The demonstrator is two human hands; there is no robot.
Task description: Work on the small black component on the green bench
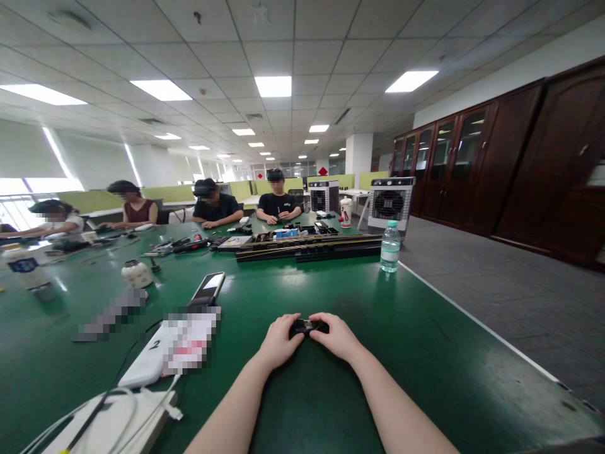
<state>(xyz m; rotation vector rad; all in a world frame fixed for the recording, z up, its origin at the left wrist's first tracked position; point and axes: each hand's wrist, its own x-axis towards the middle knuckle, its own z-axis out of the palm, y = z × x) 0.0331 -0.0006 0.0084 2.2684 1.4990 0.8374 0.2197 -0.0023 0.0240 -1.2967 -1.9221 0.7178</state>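
A small black device [309, 326] with a lighter, metallic-looking middle sits low over the green table [312, 403], straight ahead of me. My left hand [282, 340] grips its left end between thumb and fingers. At the other end, my right hand [336, 335] holds it the same way, with fingers on the far edge and thumb on the near one. Its exact kind is too small to make out, and both ends are covered by my fingers.
A water bottle [390, 247] stands near the right edge, beside long black rails [302, 250]. To my left lie a white power bank [147, 357], a phone [208, 287], cables [163, 403] and a round jar [136, 273]. Several people sit across the table; fan coolers [390, 205] stand behind.
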